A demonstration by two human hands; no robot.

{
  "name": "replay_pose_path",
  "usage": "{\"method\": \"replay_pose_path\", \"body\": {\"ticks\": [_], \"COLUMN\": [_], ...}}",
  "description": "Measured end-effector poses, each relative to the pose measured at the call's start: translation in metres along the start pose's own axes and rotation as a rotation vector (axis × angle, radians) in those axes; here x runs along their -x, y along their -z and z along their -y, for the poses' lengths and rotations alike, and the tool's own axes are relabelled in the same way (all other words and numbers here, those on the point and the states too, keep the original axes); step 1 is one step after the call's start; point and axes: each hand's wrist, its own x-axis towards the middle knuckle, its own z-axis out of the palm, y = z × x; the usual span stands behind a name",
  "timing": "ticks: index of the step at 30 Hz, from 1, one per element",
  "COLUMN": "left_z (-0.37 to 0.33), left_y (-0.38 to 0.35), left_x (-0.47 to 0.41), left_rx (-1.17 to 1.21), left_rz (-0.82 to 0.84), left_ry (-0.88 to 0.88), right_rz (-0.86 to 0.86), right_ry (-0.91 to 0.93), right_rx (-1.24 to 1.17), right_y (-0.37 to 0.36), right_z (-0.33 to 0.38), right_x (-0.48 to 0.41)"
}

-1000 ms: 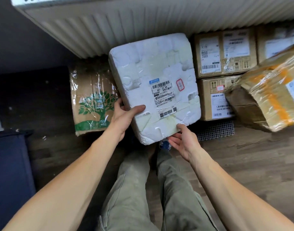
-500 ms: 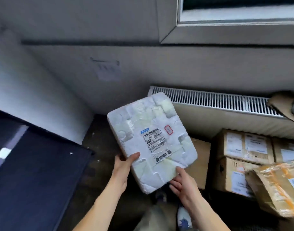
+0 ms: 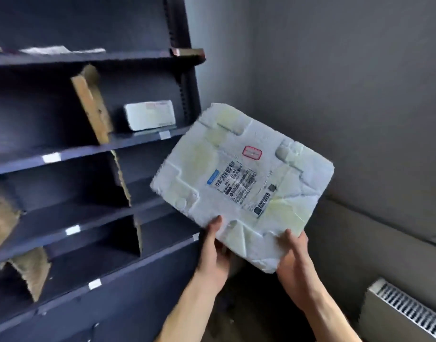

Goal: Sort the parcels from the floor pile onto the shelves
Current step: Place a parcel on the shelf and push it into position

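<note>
Carrying foam parcel (image 3: 241,178) to shelves (image 3: 88,149) | left hand (image 3: 213,250), right hand (image 3: 294,265) grip near edge (label up) | next: choose bay

Dark shelf unit (image 3: 93,146), cardboard dividers (image 3: 92,104), small white parcel (image 3: 149,115) on 2nd shelf, poss. papers (image 3: 61,49) up top

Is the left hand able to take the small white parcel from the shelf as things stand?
Probably not yet: the left hand grips the lower edge of the foam parcel, sharing it with the right hand. The small white parcel itself stands unblocked in its open shelf bay.
</note>
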Motion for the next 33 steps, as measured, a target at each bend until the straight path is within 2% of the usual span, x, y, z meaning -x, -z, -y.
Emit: {"method": "replay_pose_path", "body": {"ticks": [2, 4, 6, 8, 12, 14, 17, 21, 24, 26, 33], "left_z": [-0.038, -0.072, -0.109, -0.148, -0.214, -0.225, -0.220, -0.206, -0.203, -0.203, -0.214], "left_y": [0.017, 0.039, 0.069, 0.112, 0.215, 0.253, 0.284, 0.294, 0.287, 0.280, 0.218], "left_x": [0.024, 0.046, 0.067, 0.081, 0.111, 0.129, 0.152, 0.159, 0.161, 0.157, 0.131], "left_rx": [0.025, 0.013, -0.006, 0.061, 0.143, 0.098, -0.065, -0.210, -0.207, -0.214, -0.267], "left_rz": [0.047, 0.098, 0.079, 0.006, -0.265, -0.346, -0.354, -0.444, -0.495, -0.482, -0.472], "left_ry": [-0.089, -0.162, -0.243, -0.314, -0.439, -0.427, -0.286, -0.275, -0.274, -0.279, -0.380], "right_rz": [0.087, 0.102, 0.083, 0.104, 0.187, 0.199, 0.249, 0.292, 0.333, 0.365, 0.318], "right_ry": [0.072, 0.128, 0.157, 0.157, 0.058, -0.001, -0.073, -0.080, -0.071, -0.074, -0.054], "right_rx": [0.046, 0.084, 0.129, 0.200, 0.277, 0.259, 0.250, 0.266, 0.264, 0.258, 0.235], "right_y": [-0.044, -0.083, -0.115, -0.137, -0.156, -0.162, -0.175, -0.200, -0.198, -0.193, -0.182], "right_z": [0.005, 0.007, 0.003, -0.003, -0.032, -0.052, -0.073, -0.080, -0.073, -0.067, -0.019], "right_x": [0.003, 0.003, 0.006, 0.010, 0.025, 0.039, 0.059, 0.072, 0.061, 0.050, 0.011]}}
